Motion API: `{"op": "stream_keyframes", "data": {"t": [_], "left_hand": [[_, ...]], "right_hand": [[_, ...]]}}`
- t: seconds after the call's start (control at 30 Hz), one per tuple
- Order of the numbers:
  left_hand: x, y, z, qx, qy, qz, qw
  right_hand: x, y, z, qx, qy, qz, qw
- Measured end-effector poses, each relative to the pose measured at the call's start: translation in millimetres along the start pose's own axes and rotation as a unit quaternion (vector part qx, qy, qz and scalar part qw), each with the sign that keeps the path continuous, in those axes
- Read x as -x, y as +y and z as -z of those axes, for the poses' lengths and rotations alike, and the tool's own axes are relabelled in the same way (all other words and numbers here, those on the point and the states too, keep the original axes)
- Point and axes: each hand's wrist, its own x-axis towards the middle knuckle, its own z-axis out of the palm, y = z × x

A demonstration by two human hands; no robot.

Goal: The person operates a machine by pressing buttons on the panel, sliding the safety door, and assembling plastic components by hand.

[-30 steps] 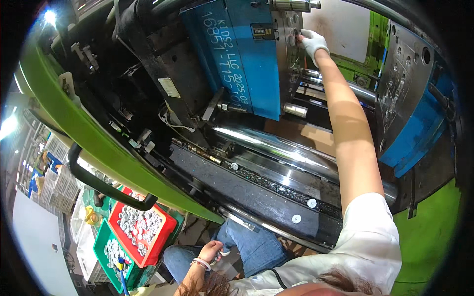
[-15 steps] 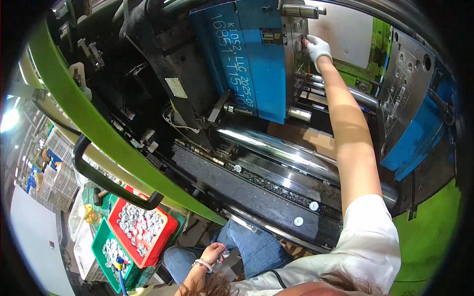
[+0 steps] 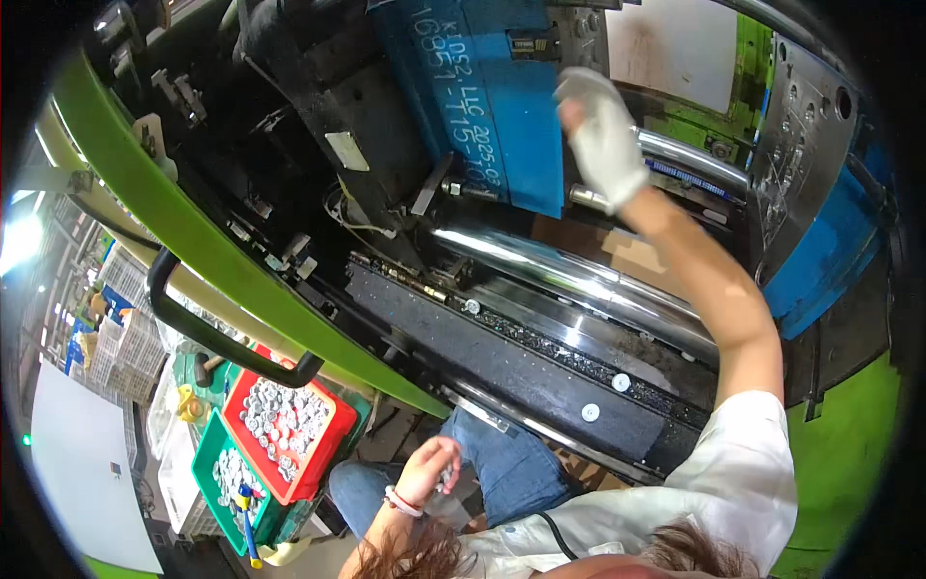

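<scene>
My right hand (image 3: 603,145), in a white glove, is raised in front of the blue mould half (image 3: 511,125) of a large machine, near its metal face. Motion smears its fingers, and I cannot see whether anything is in them. Over my lap, my bare left hand (image 3: 429,468) has a light band at the wrist. Its fingers are curled around small grey parts (image 3: 445,477), mostly hidden in the palm. The opposite mould half (image 3: 796,145) stands to the right, with cavities in its steel face.
A red tray (image 3: 323,454) and a green tray (image 3: 204,454) of small grey parts stand at lower left, a blue-and-yellow tool (image 3: 248,521) on the green one. Round white pieces (image 3: 590,413) lie on the dark ledge. Polished bars (image 3: 569,280) and a green door frame (image 3: 212,251) border the opening.
My right hand has pulled away from the mould face, down and toward me, with the elbow bending. My left hand has risen slightly. The whole view has shifted a little.
</scene>
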Motion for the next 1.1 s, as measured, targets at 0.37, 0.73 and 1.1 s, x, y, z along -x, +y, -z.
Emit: {"op": "stream_keyframes", "data": {"t": [0.37, 0.73, 1.1], "left_hand": [[-40, 98, -126, 0.159, 0.071, -0.137, 0.975], [-37, 101, -132, 0.103, 0.077, -0.189, 0.973], [-36, 106, -128, 0.096, 0.090, -0.207, 0.969]], "right_hand": [[154, -142, 3, -0.058, -0.535, 0.193, 0.820], [148, -127, 4, -0.002, -0.624, 0.061, 0.779], [160, -131, 3, -0.061, -0.484, 0.139, 0.862]]}}
